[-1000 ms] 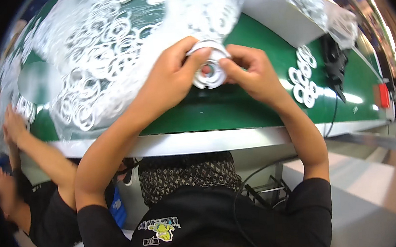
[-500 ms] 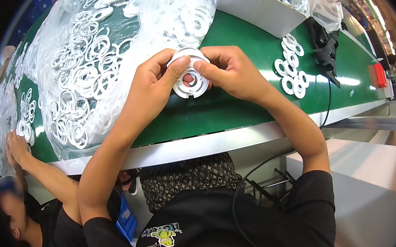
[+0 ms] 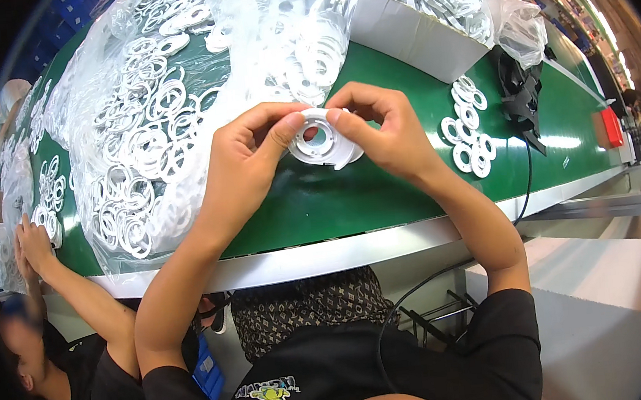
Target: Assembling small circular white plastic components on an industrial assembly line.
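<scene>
Between my two hands is a round white plastic disc [image 3: 322, 153] with a hole in its middle, held above the green table. A loose-looking curved edge sticks out at its lower right, perhaps a second ring against it. My left hand [image 3: 262, 140] pinches the disc's left upper rim with thumb and fingers. On the opposite side my right hand [image 3: 378, 122] grips the upper right rim, thumb on the face. Part of the disc's rim is hidden by my fingers.
Many white rings [image 3: 152, 150] lie on clear plastic sheeting at the left. A box of white parts [image 3: 420, 31] stands far right, with several finished-looking discs [image 3: 468, 122] nearer. Black straps [image 3: 523, 98] and a red box [image 3: 610, 127] sit further right. A co-worker's hand [image 3: 34, 240] is at far left.
The disc in my hands has turned and tilted, now showing a curved edge at its lower right. Both hands have shifted their hold on the rim; the whole view has moved slightly.
</scene>
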Tool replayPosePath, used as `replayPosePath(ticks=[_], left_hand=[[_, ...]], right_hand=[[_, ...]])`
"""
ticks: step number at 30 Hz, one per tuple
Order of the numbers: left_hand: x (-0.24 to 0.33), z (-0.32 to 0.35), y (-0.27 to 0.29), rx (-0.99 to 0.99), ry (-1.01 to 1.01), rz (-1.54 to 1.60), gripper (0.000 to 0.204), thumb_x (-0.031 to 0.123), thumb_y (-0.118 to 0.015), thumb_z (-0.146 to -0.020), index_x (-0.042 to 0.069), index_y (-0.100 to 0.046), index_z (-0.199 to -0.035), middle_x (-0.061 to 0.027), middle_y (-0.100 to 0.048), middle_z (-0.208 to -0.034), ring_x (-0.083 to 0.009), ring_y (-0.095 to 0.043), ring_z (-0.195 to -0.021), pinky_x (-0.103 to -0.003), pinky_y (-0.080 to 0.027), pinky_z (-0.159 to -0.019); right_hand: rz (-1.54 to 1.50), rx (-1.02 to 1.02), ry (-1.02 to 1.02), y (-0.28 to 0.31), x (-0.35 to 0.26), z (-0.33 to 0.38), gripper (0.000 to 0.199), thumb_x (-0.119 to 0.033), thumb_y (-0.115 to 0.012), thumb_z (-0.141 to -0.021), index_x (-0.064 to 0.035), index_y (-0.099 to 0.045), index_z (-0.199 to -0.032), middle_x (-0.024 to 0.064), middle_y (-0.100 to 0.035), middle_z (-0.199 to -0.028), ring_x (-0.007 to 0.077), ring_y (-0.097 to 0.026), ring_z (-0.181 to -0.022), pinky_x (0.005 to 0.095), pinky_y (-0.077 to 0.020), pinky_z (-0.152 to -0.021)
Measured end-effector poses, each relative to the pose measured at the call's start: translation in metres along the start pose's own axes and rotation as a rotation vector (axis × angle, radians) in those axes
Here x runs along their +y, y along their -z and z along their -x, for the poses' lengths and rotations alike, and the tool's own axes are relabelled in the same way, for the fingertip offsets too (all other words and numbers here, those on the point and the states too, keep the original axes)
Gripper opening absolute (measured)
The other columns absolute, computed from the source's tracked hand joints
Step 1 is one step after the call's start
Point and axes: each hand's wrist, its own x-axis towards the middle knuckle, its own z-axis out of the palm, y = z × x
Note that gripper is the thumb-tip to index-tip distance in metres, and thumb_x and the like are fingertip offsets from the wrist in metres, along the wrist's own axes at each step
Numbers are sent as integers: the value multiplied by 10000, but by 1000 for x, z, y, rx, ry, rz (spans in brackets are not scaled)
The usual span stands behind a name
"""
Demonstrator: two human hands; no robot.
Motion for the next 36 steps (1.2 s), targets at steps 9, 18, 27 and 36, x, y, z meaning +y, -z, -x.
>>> replayPosePath(ticks=[9, 18, 27, 36], left_hand=[[-1, -2, 0, -98, 49, -17, 201, 125, -589, -915, -41, -638, -1018, -62, -668, -883, -85, -605, -831, -217, -472, -768], [-4, -1, -1, -96, 29, -27, 199, 133, -580, -923, -43, -617, -1008, -44, -653, -850, -71, -593, -813, -216, -471, -748], [-3, 3, -2, -68, 28, 11, 204, 147, -540, -948, -43, -611, -971, -46, -642, -816, -71, -590, -781, -210, -464, -720], [-3, -2, -3, 50, -12, -31, 201, 141, -544, -941, -35, -628, -992, -39, -645, -852, -58, -562, -779, -198, -447, -713]], right_hand=[[368, -6, 285, -3, 2, -1, 224, -226, -635, -797, -5, -614, -765, 91, -560, -622, 142, -478, -537, 284, -382, -506], [242, -25, 198, -7, 6, 0, 234, -217, -621, -819, 3, -576, -752, 56, -552, -627, 114, -448, -567, 265, -372, -526], [187, -3, 141, -14, -2, 7, 234, -202, -588, -874, 7, -586, -769, 19, -527, -623, 74, -416, -572, 244, -346, -509], [83, 8, -35, -9, 0, 6, 225, -193, -571, -863, 16, -599, -786, -17, -461, -581, 44, -387, -537, 234, -319, -479]])
